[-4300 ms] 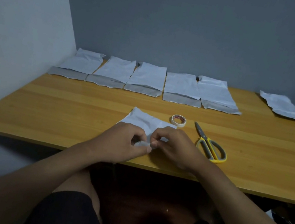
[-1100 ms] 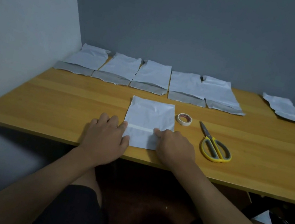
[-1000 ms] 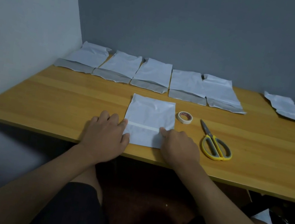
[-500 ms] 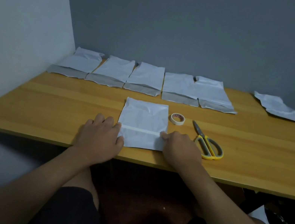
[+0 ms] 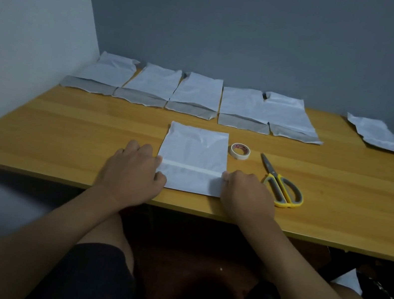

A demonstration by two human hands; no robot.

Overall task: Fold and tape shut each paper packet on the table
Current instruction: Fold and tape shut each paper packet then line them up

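A white paper packet (image 5: 194, 152) lies flat near the table's front edge, with a strip of pale tape (image 5: 191, 168) across its folded lower part. My left hand (image 5: 133, 167) rests palm down at the packet's left edge, fingertips touching the tape's left end. My right hand (image 5: 246, 192) lies at the packet's right edge, its fingers curled and pressing the tape's right end. A roll of tape (image 5: 239, 151) sits just right of the packet, and yellow-handled scissors (image 5: 281, 185) lie beyond it.
Several white packets (image 5: 194, 96) lie in a row along the back of the wooden table (image 5: 62, 131), flaps folded toward me. One crumpled packet (image 5: 380, 134) lies alone at the back right. Walls stand at the left and behind.
Earlier both hands pinched the tape at the packet's middle. Since then they have spread apart along the strip, the right hand sliding to the packet's right edge. The packet now lies flat.
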